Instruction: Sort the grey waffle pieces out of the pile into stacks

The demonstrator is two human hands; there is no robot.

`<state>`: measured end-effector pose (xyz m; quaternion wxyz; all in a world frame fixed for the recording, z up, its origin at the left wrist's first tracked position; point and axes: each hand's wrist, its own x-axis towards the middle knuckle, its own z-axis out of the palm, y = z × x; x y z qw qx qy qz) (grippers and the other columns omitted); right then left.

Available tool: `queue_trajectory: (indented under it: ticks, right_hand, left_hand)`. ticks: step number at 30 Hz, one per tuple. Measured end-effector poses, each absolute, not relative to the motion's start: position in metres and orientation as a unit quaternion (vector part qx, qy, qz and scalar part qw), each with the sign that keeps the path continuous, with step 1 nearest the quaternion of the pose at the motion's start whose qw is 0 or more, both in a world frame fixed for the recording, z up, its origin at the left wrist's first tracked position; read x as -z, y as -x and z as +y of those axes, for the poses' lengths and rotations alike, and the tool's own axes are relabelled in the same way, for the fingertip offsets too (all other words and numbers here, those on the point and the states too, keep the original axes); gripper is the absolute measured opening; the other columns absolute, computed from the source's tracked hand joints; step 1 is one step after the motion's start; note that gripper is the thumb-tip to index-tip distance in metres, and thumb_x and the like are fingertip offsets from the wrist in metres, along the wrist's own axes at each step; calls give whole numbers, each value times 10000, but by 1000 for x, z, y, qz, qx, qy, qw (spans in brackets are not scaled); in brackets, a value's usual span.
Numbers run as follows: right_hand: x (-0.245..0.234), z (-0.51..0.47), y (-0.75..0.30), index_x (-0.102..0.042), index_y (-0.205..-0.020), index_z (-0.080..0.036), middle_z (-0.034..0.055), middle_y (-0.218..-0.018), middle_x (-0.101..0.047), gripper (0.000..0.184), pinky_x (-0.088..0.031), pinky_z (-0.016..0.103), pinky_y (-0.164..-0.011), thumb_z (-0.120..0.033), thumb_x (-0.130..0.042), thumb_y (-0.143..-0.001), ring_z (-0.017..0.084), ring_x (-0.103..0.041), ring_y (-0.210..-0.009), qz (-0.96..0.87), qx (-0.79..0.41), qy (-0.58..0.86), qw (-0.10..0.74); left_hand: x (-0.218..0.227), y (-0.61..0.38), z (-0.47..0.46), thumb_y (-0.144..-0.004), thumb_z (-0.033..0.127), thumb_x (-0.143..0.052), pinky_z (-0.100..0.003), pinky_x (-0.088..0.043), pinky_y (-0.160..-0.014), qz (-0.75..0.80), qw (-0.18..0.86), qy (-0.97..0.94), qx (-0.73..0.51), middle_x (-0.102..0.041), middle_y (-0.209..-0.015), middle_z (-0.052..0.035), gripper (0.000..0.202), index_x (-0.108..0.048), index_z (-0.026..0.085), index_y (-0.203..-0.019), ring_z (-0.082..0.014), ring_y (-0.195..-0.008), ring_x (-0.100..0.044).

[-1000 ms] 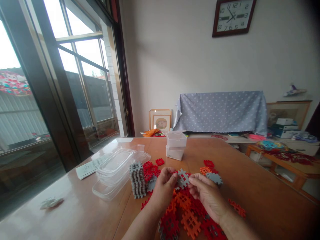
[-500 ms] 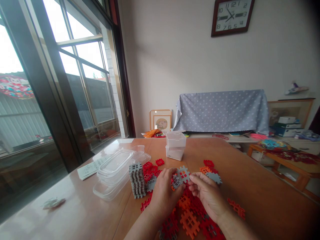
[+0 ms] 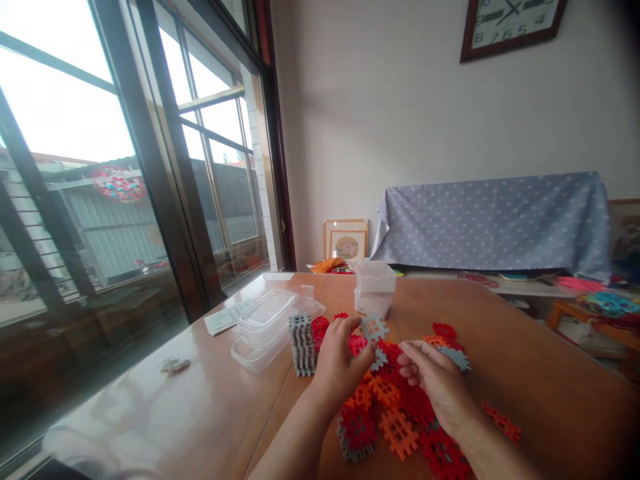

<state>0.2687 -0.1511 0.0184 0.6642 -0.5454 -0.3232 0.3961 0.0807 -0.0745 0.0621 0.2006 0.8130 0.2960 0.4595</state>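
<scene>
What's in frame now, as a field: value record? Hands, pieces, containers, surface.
left hand: thumb and index finger parted; a grey notched piece at the fingertips, firm grip unclear
right hand: fingers curled, no held piece visible
stack: grey pieces, upright, left of the left hand
loose pieces: mostly red pieces and orange pieces, heaped between and below the hands
containers: clear plastic tub behind the hands; clear plastic trays or lids left of the stack
surface: brown table
</scene>
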Motion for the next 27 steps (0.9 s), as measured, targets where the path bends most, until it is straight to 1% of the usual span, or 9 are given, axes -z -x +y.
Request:
queue_trajectory:
  ticks: [4,9,12,14,19,23,27]
  right_hand:
    - [-13,-147,-274,-690,-870,-227,13,-761,-703,359,-443,292,-596,-567,-755,-771,183,-626,-677,-329,-377,567,655]
    - [-8,-145,-277,-714,-881,-222,21,-762,-713,378,-456,293,-589,-575,-755,-753,190,-634,-678,-338,-358,571,657]
    - [-6,-145,-278,-718,-877,-216,32,-770,-721,397,-464,302,-589,-589,-749,-745,197,-640,-680,-345,-351,577,652]
    - [-5,-144,-279,-717,-878,-211,40,-771,-723,407,-466,310,-588,-593,-745,-742,201,-641,-674,-350,-348,579,649]
    - [-3,-143,-281,-717,-863,-221,51,-778,-732,394,-473,329,-604,-596,-737,-743,213,-649,-679,-355,-343,587,642]
    - [-3,-143,-282,-723,-856,-230,52,-782,-735,388,-475,334,-615,-601,-732,-744,224,-653,-691,-356,-341,591,638]
    - [-3,-145,-281,-718,-850,-227,46,-779,-732,382,-470,323,-618,-599,-725,-759,214,-645,-693,-363,-335,590,638]
  left_hand:
    - [-87,-59,-72,-868,338,-702,-398,-478,-985,317,199,-805,-461,-674,-1157,-87,347,-654,227,-1194,-260,-1114,-623]
    - [-115,-11,-49,-871,403,-705,-408,-487,-981,354,219,-783,-463,-685,-1235,-99,405,-659,215,-1227,-275,-1162,-628]
    - [-127,21,-32,-859,414,-712,-418,-473,-1013,380,213,-777,-455,-691,-1269,-99,427,-669,205,-1228,-274,-1176,-632]
    - [-132,37,-23,-835,415,-729,-424,-468,-1021,406,200,-775,-440,-704,-1250,-98,427,-688,197,-1200,-282,-1173,-635]
    - [-127,56,-11,-786,415,-757,-406,-482,-996,434,202,-786,-391,-739,-1158,-72,389,-720,201,-1108,-278,-1094,-668]
    - [-116,57,-6,-756,408,-776,-410,-492,-984,454,221,-779,-371,-735,-1170,-94,427,-726,182,-1114,-288,-1091,-668]
    - [-109,57,-2,-731,409,-799,-436,-482,-1008,466,205,-779,-366,-732,-1185,-110,439,-735,181,-1101,-307,-1117,-659]
